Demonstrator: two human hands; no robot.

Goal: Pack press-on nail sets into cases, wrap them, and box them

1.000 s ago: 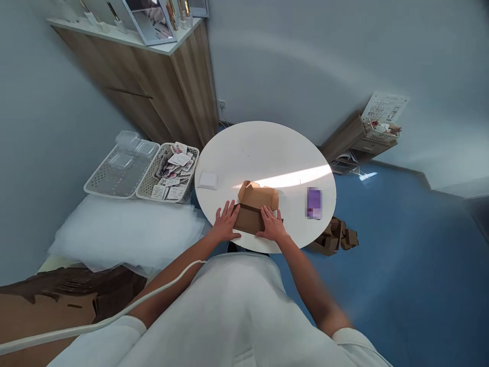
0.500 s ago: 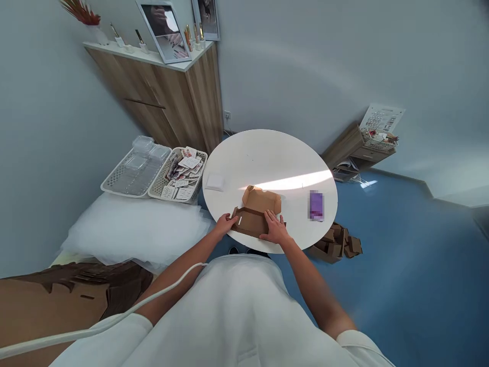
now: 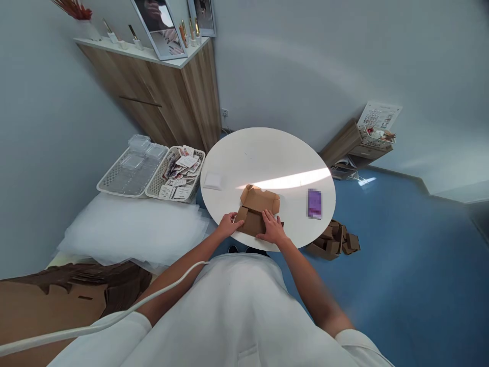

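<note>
A brown cardboard box (image 3: 260,200), its lid part spread away from me, lies near the front edge of the white round table (image 3: 263,148). My left hand (image 3: 230,224) grips the box's left side flap, which is folded inward over the base. Fingers spread, my right hand (image 3: 273,228) rests flat on the base's right part and covers some of it. To the right on the table is a purple item (image 3: 315,204), blurred out. A small white packet (image 3: 213,181) lies at the table's left.
Left of the table stand a basket of cards (image 3: 180,173) and a basket of clear plastic boxes (image 3: 132,168), beside stacked white sheets (image 3: 133,224). Folded brown boxes (image 3: 332,242) sit low at the right. A wooden cabinet (image 3: 153,97) is behind.
The box's left side flap has been folded inward, covering the white strip on the base. My left hand has moved slightly inward with it. My right hand stays on the base.
</note>
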